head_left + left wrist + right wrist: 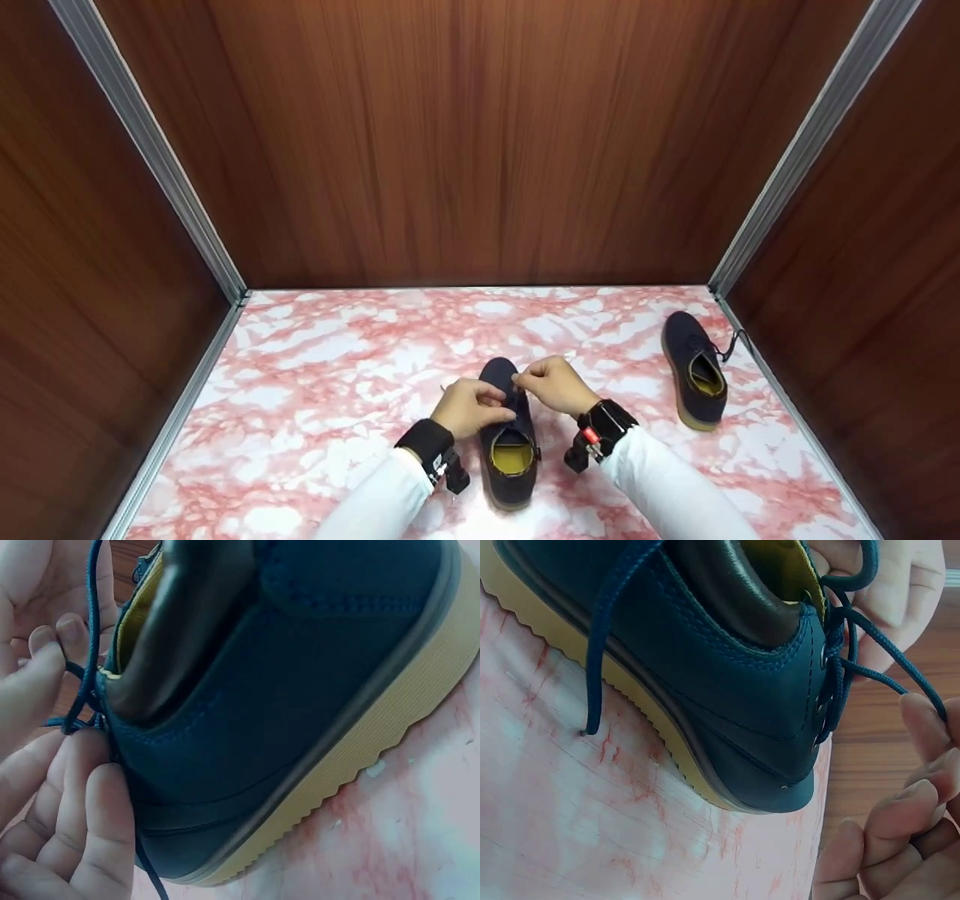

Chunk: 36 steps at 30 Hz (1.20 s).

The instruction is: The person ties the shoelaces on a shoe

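A dark navy lace-up shoe (513,489) with yellow lining and tan ribbed sole stands upright on the surface, toe pointing away from me. Above its lacing, my left hand (466,407) has its thumb and fingers curled at the blue shoelace (93,622); its exact hold is partly hidden. Opposite, my right hand (556,384) pinches a strand of the shoelace (885,645) between thumb and fingertip, drawn out from the eyelets. A loose lace end dangles along the shoe's side (727,712) in the right wrist view.
A matching shoe (696,367) rests at the far right, its lace trailing toward the right edge. The red-and-white marbled surface (322,375) is enclosed by brown wood-grain panels (465,150) with grey metal corner strips (817,135).
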{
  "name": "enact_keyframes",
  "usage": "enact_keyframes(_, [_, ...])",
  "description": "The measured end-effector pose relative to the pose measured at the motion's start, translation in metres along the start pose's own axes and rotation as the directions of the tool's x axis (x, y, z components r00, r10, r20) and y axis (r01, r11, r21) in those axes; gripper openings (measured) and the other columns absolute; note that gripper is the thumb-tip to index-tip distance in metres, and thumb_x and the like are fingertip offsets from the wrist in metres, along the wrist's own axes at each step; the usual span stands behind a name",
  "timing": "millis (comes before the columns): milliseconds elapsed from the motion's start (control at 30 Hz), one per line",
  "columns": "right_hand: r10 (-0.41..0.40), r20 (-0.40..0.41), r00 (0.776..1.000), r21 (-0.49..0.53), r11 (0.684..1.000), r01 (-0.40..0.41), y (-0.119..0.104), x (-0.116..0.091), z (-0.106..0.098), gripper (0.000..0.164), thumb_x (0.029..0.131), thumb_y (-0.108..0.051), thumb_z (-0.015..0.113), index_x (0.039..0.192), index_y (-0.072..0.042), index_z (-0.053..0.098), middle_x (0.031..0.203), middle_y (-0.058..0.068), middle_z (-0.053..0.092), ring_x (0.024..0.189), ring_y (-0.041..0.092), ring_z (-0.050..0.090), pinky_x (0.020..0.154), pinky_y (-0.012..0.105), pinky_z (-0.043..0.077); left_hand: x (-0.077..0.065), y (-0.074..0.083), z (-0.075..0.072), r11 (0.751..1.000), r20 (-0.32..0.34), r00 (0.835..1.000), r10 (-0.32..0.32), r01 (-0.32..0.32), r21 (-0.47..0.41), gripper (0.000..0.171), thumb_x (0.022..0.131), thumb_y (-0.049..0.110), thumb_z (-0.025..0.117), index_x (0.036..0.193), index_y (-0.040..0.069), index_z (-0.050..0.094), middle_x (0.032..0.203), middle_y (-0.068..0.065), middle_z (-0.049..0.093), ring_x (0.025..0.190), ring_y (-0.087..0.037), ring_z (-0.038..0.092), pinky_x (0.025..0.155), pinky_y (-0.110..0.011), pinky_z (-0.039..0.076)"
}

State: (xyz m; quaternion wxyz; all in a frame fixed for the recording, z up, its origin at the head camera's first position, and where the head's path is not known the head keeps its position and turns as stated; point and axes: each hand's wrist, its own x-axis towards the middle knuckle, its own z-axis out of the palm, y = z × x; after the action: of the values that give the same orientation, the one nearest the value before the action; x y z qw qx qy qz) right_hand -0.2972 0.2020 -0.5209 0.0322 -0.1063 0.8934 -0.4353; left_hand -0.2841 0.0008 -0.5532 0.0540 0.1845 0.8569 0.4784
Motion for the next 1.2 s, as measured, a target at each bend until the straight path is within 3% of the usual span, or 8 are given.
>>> enact_keyframes(167, [0.012,-0.008,1.0,0.026,1.0,-0.012,-0.002,0.001,0.001,0.024,0.086,-0.028,0.068,0.067,-0.016,0.075,0.065,0.004,0.065,0.061,0.006,0.042,0.059,0.021,0.035,0.0,-0.002,0.004,1.0,-0.012,1.0,0.017,-0.017,-0.001,0.039,0.071,0.036,0.085,0.1,0.011,0.074,0.084,-0.003,0.074,0.074,-0.004,0.065,0.069,-0.019,0.053])
enact_keyframes(367, [0.011,-0.013,1.0,0.033,0.999,-0.011,-0.003,0.001,0.0,0.026,0.087,-0.028,0.069,0.067,-0.012,0.075,0.054,-0.01,0.05,0.055,0.006,0.036,0.051,0.02,0.027,-0.001,-0.001,0.009,0.999,-0.015,0.999,0.037,-0.037,-0.026,0.036,0.074,0.034,0.083,0.099,0.011,0.074,0.081,0.0,0.07,0.07,-0.003,0.06,0.068,-0.019,0.052])
enact_keyframes(667, [-0.008,-0.01,1.0,-0.031,0.999,0.008,-0.001,0.003,-0.002,0.032,0.088,-0.03,0.068,0.065,-0.009,0.073,0.049,-0.012,0.042,0.05,0.006,0.034,0.046,0.02,0.024,-0.003,-0.001,0.016,0.998,-0.049,0.998,0.041,-0.044,-0.046,0.021,0.079,0.028,0.079,0.091,0.011,0.076,0.08,-0.001,0.074,0.068,-0.001,0.063,0.065,-0.017,0.052])
enact_keyframes(1033, [-0.027,0.006,1.0,-0.081,0.996,0.028,-0.002,0.007,-0.002,0.038,0.088,-0.03,0.068,0.065,-0.001,0.068,0.052,-0.012,0.045,0.051,0.005,0.038,0.048,0.02,0.028,-0.004,-0.004,0.016,0.998,-0.08,0.996,0.04,-0.044,-0.046,0.016,0.081,0.028,0.077,0.088,0.014,0.076,0.082,0.0,0.075,0.073,-0.003,0.066,0.069,-0.018,0.053])
enact_keyframes(1200, [0.006,-0.001,1.0,-0.065,0.998,-0.006,0.0,0.008,-0.003,0.037,0.089,-0.032,0.067,0.062,-0.007,0.068,0.052,-0.011,0.045,0.051,0.005,0.037,0.048,0.019,0.028,-0.004,-0.005,0.016,0.998,-0.085,0.996,0.023,-0.028,-0.063,0.015,0.082,0.028,0.076,0.088,0.013,0.077,0.083,0.0,0.075,0.074,-0.003,0.066,0.071,-0.019,0.053])
